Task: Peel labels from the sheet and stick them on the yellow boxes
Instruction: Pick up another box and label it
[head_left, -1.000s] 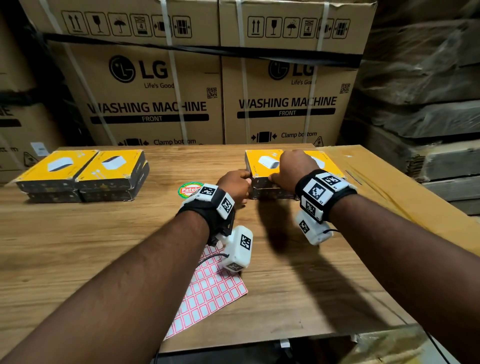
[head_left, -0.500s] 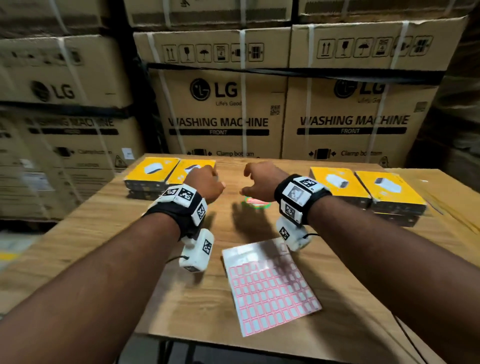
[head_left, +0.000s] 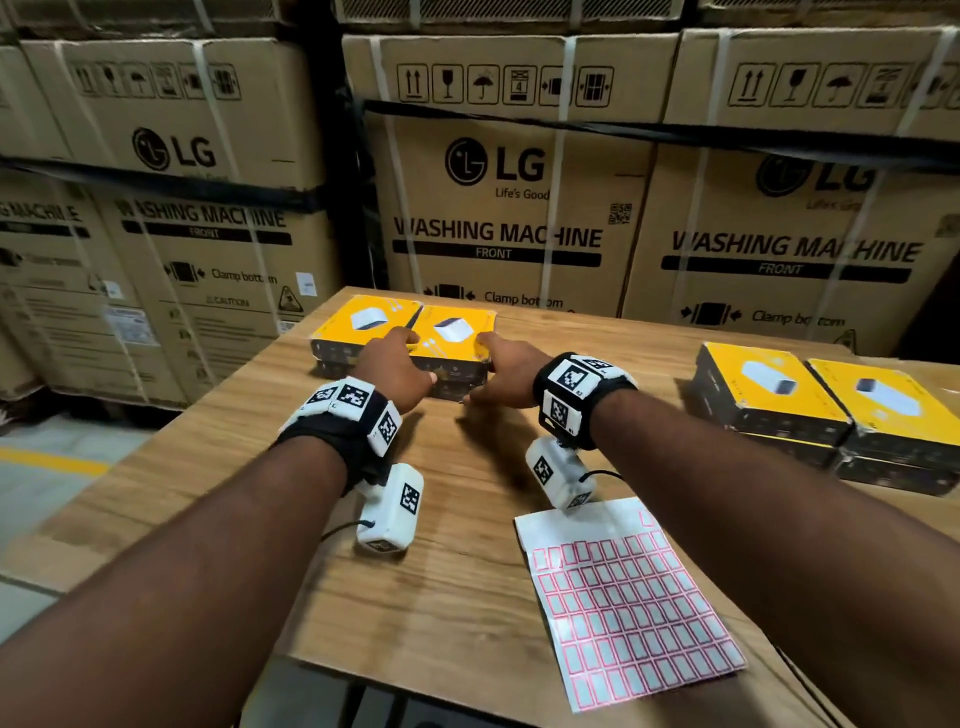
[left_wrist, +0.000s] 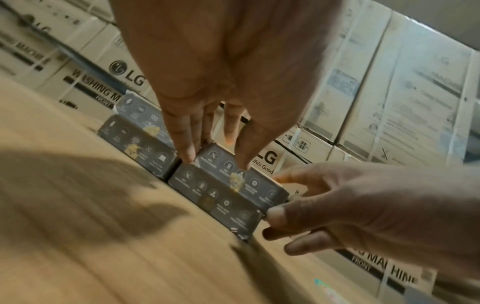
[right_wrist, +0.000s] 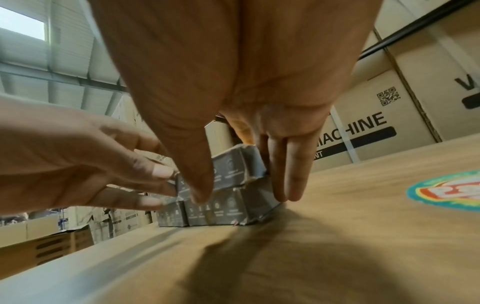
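Two hands on the top yellow box (head_left: 452, 332) at the far left of the worktop (head_left: 467, 545), left hand (head_left: 395, 371) and right hand (head_left: 511, 374) with near-straight fingers (left_wrist: 185, 139) touching its opposite ends, gripping nothing, label sheet (head_left: 634, 603) lying nearer, apart.

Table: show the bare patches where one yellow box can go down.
Bare wood lies between the left box stacks and the right box stacks, beyond the label sheet; also on the table left of the left forearm. Crowded: left hand and right hand on the left box stacks.
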